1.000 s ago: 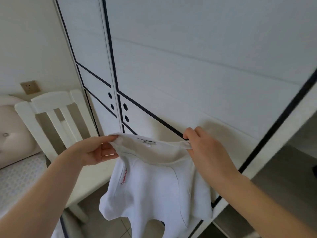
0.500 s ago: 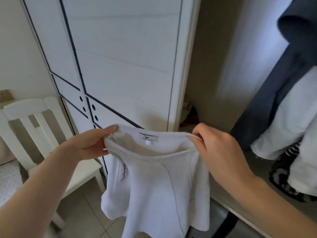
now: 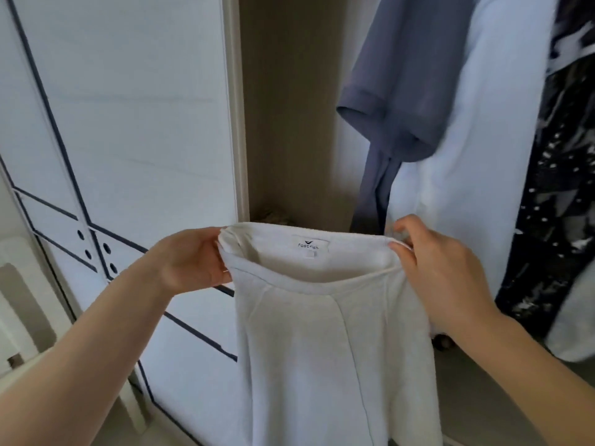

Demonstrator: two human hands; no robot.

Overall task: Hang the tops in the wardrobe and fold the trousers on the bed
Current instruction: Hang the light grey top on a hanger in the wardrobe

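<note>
Swung from white panelled wardrobe door (image 3: 128,123), left, to open beige wardrobe bay (image 3: 289,123), upper centre. Kept white knit labelled garment (image 3: 322,333) mid-frame, top hem pinched taut by left grip (image 3: 190,259) and right grip (image 3: 441,272). Probably ready for hanging near blue-grey shirt (image 3: 402,75); saw no hanger.

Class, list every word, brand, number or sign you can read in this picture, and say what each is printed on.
"Fastfish" (second letter unsure), under a small dark logo: on the sewn-in label inside the white garment that the left hand and right hand grip.
Small tag below that label: too small to read.
Black patterned garment: white marks only, no readable text.
</note>
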